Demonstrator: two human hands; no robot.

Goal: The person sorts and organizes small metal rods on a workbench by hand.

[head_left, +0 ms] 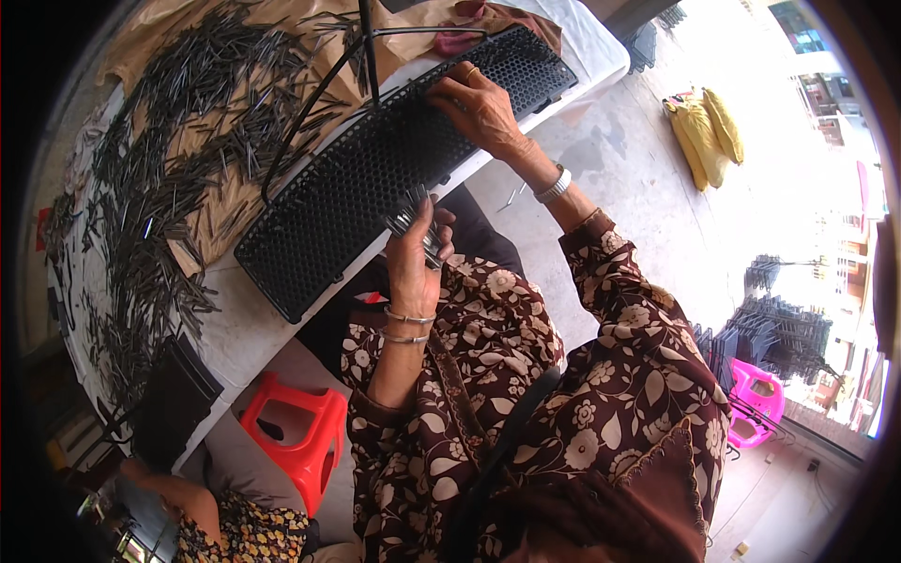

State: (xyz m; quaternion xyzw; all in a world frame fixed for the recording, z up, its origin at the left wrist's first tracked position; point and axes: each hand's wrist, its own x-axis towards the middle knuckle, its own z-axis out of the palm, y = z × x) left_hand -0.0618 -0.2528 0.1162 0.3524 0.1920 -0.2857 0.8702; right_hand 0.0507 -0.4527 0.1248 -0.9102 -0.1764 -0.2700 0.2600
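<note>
A long black panel with a honeycomb mesh lies along the near edge of the table, under both hands. My left hand is closed around a bundle of short dark, shiny strips, held just at the panel's near edge. My right hand rests over the right part of the panel. Its fingers are bent and drawn together at the mesh; whatever lies between their tips is hidden. A thin black frame of rods stands against the far side of the panel.
Loose dark strips lie heaped on brown paper across the white-covered table. A red stool stands below it, beside another person's arm. Yellow sacks, a pink stool and stacked black panels are on the right.
</note>
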